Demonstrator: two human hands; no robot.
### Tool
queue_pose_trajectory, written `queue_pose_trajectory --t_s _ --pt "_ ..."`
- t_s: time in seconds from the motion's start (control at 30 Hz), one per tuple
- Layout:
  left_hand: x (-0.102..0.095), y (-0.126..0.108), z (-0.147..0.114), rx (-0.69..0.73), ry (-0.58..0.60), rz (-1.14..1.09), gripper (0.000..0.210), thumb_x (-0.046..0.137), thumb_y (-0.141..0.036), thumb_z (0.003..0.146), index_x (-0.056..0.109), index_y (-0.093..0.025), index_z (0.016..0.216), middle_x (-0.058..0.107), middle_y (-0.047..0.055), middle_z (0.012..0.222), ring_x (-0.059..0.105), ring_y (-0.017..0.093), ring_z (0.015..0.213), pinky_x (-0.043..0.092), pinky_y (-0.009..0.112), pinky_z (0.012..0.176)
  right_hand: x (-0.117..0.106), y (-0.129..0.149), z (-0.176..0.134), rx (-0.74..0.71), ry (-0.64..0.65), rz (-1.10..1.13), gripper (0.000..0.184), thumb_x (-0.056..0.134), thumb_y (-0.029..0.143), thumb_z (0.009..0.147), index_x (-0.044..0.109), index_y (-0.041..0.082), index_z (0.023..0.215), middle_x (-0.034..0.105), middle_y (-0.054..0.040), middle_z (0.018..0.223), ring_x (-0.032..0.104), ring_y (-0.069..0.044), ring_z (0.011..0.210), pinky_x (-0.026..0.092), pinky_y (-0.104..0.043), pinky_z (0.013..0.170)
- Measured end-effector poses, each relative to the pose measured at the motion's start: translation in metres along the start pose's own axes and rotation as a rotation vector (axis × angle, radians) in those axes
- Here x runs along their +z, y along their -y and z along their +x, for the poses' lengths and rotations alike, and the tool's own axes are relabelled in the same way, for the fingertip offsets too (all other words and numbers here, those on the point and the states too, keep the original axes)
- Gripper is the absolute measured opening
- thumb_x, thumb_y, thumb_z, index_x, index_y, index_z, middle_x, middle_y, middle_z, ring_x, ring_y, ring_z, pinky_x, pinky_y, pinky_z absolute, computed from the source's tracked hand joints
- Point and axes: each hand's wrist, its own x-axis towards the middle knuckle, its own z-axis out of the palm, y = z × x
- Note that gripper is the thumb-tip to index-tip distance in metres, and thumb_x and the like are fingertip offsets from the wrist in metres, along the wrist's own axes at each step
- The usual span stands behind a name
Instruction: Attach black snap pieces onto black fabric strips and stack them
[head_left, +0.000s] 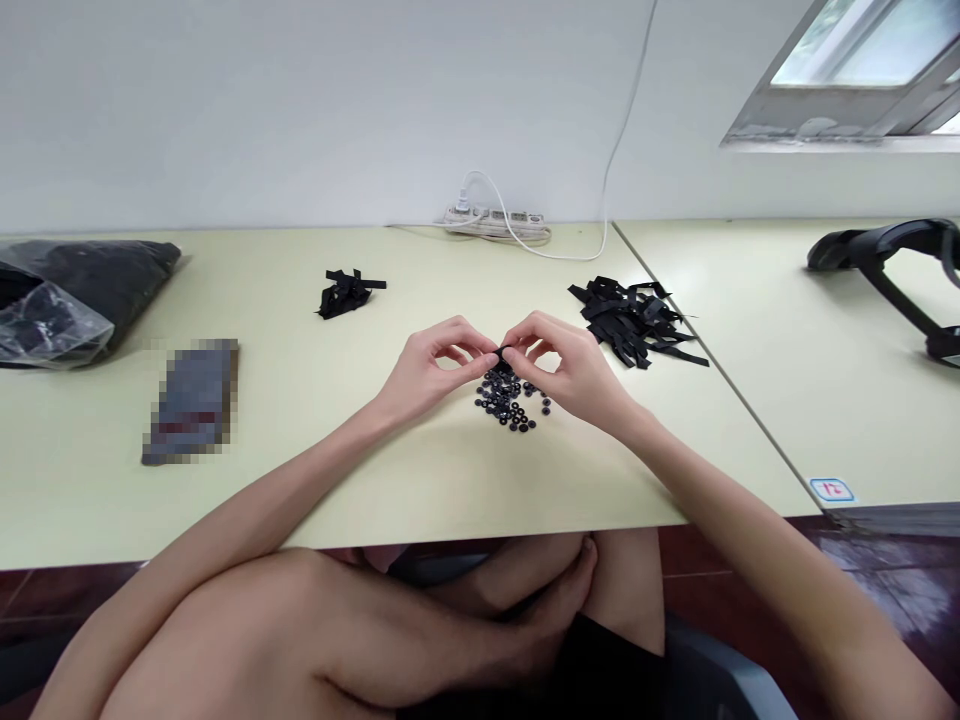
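Observation:
My left hand (442,362) and my right hand (559,360) meet at the middle of the table, thumbs and forefingers pinched on a small black strip (503,362) between them. Its details are too small to make out. Just below the fingertips lies a loose pile of small round black buttons (511,405), each with a pale-looking centre. To the right of my right hand is a large heap of black fabric strips (634,320). A smaller heap of black strips (346,293) sits beyond my left hand, to the left.
A clear plastic bag with black contents (82,300) lies at the far left, near a blurred dark flat object (191,400). A power strip (495,220) with a white cable stands against the wall. At right are a table seam, a number label (832,490) and a black curved frame (892,265).

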Motion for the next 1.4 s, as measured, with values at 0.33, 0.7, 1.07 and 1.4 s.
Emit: queue_pose_trajectory --t_s 0.33,0.7,1.07,1.4 --pt "0.000 -0.001 0.000 0.009 0.018 0.020 0.022 0.087 -0.047 0.099 0.087 -0.025 0.099 0.079 0.005 0.105 0.073 0.017 0.094 0.060 0.032 0.087 0.002 0.001 0.000 0.042 0.034 0.063 0.010 0.072 0.031 0.106 0.069 0.024 0.100 0.076 -0.0014 0.096 0.071 -0.016 0.082 0.063 -0.034 0.076" --pt "0.000 0.000 0.000 -0.006 0.036 0.022 0.021 0.084 -0.046 0.100 0.086 -0.025 0.097 0.079 0.005 0.105 0.074 0.017 0.095 0.061 0.033 0.087 -0.008 0.013 0.001 0.168 0.236 0.046 0.020 0.061 0.037 0.114 0.066 0.024 0.100 0.072 0.0001 0.084 0.066 -0.016 0.075 0.051 -0.030 0.067" --pt "0.001 -0.004 0.001 -0.062 0.065 -0.063 0.024 0.086 -0.047 0.097 0.085 -0.023 0.094 0.078 0.006 0.103 0.074 0.018 0.094 0.060 0.034 0.085 -0.007 0.008 0.002 0.180 0.247 0.245 0.030 0.066 0.048 0.114 0.067 0.023 0.096 0.062 0.0033 0.077 0.057 -0.013 0.070 0.048 -0.029 0.066" --pt "0.000 -0.001 0.002 -0.075 0.083 -0.074 0.022 0.087 -0.043 0.094 0.083 -0.022 0.091 0.074 0.005 0.100 0.072 0.017 0.092 0.061 0.034 0.084 -0.003 0.003 0.002 0.185 0.265 0.278 0.033 0.066 0.050 0.114 0.066 0.024 0.094 0.057 0.0043 0.077 0.051 -0.013 0.071 0.042 -0.030 0.066"
